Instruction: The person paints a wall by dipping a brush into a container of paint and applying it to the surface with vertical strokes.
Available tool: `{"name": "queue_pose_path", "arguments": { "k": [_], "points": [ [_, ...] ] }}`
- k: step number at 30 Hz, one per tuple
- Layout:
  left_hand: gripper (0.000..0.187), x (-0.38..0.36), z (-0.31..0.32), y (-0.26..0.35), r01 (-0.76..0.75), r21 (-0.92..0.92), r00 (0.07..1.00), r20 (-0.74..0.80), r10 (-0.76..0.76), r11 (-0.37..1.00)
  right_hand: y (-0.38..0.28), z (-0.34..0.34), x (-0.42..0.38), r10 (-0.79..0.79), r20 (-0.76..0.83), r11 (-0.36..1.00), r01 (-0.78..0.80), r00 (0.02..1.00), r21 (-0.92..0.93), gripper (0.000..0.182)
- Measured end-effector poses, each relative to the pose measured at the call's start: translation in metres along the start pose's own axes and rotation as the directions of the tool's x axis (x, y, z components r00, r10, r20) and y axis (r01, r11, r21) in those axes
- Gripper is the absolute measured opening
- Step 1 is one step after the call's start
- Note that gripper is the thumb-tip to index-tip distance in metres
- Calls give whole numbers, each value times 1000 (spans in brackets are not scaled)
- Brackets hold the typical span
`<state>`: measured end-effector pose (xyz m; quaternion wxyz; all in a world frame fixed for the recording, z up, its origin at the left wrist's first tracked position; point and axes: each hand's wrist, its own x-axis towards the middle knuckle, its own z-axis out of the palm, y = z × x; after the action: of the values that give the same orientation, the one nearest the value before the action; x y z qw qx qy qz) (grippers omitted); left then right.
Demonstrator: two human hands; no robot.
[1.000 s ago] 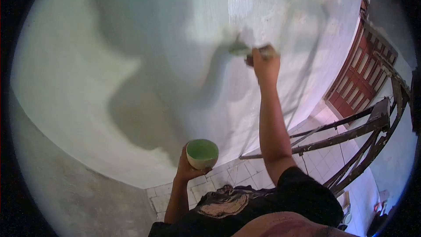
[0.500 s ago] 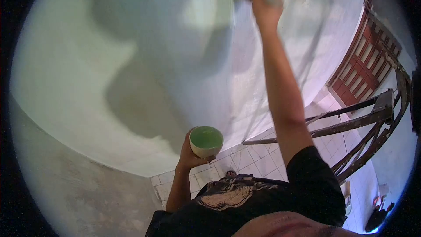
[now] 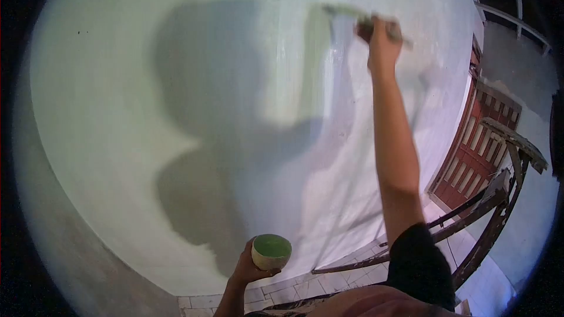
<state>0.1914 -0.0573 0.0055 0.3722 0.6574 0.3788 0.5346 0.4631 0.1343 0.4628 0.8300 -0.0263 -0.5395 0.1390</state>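
My left hand (image 3: 249, 267) is wrapped round a pale bowl (image 3: 271, 253), green inside, held upright low in front of the wall. Stretched up and to the right, my right hand (image 3: 385, 38) is closed on a paintbrush (image 3: 365, 23). The handle sticks out to the right and looks blurred; the bristle end, at the left, is partly hidden by the fingers and the blur. A green streak of paint runs beside it on the pale wall (image 3: 111, 100), and shadows of my head and arms fall across the wall.
At the right stands a worn, dark frame (image 3: 490, 199). Behind it is a red-brown slatted door (image 3: 479, 141). White floor tiles (image 3: 311, 287) run along the wall's foot. A metal bar crosses the dark upper right corner.
The view has tilted up, so more of the upper wall shows. The bowl and my left hand appear lower in the frame; my right hand and the brush appear lower and farther right.
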Motion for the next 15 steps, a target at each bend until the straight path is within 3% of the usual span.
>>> {"name": "queue_pose_path", "arguments": {
  "k": [2, 4, 5, 7, 9, 11, 13, 15],
  "points": [
    [103, -3, 0, -4, -1, -108, 999, -41, -3, 994, -9, 43, 61, -115, 52, 993, 112, 992, 44, 21],
    [103, -4, -2, -2, 4, -80, 998, -59, -8, 997, -7, 71, 101, -140, 15, 990, 139, 990, 19, 28],
    [102, -6, -2, -1, 8, -55, 997, -81, -13, 998, -13, 83, 106, -144, 22, 977, 146, 989, -155, 28],
    [102, -11, -5, 1, 38, -59, 995, -89, -44, 998, -6, 86, 106, -51, 54, 962, 63, 997, -264, 28],
    [102, -13, -7, 1, 67, -71, 993, -95, -73, 995, 24, 61, 90, -165, 78, 759, 177, 983, -627, 36],
    [102, -16, -11, -2, 23, 53, 994, -107, -17, 998, 60, 27, 48, -270, 63, 724, 246, 961, -645, 37],
    [104, -15, -18, -26, 132, -214, 990, -27, -141, 968, 46, 13, -6, -84, 6, 640, 58, 996, -766, 42],
    [105, -16, -24, 3, 20, 37, 999, -50, -18, 999, 38, -3, 8, -230, 180, 514, 277, 956, -812, 28]
  ]
}}
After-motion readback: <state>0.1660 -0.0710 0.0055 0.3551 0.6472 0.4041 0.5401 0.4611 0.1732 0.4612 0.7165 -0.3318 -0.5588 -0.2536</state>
